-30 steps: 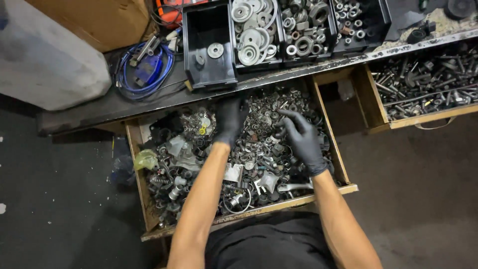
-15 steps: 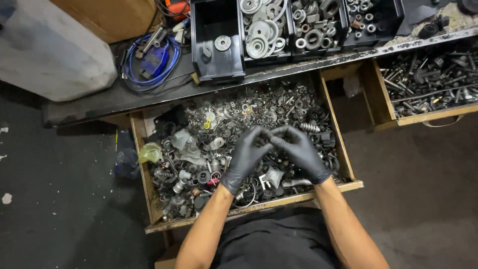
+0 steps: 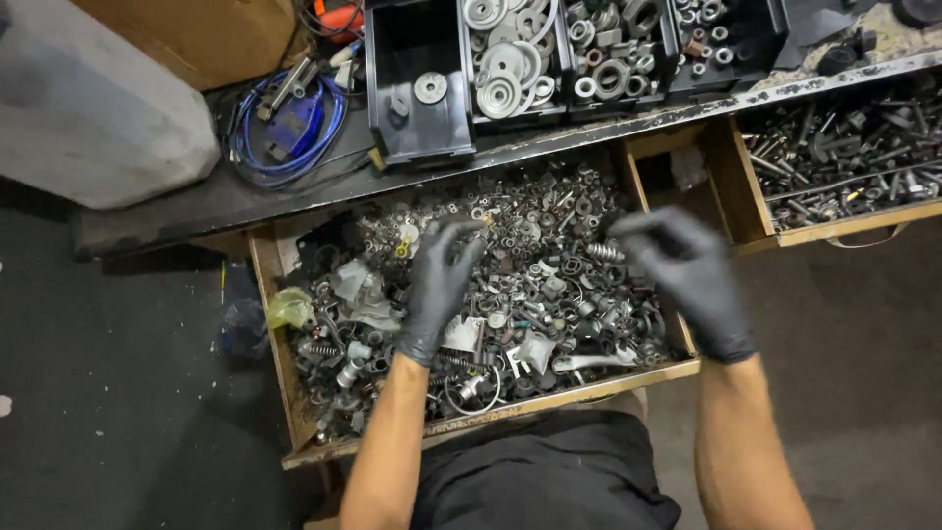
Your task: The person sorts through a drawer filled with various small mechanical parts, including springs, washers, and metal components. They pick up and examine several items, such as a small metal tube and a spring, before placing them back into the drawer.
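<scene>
Both gloved hands hover over the open drawer (image 3: 294, 393) of loose nuts and washers (image 3: 530, 265) at frame centre, the left hand (image 3: 437, 290) spread, fingers down, just above the heap, the blurred right hand (image 3: 687, 270) loosely curled, seemingly empty, at its right edge.

Loose metal hardware (image 3: 530, 275) is crowding the open wooden drawer (image 3: 267, 294) mid-frame; the bench edge (image 3: 549, 142) is overhanging its back, while bare floor (image 3: 118, 393) is lying open lower left.
</scene>
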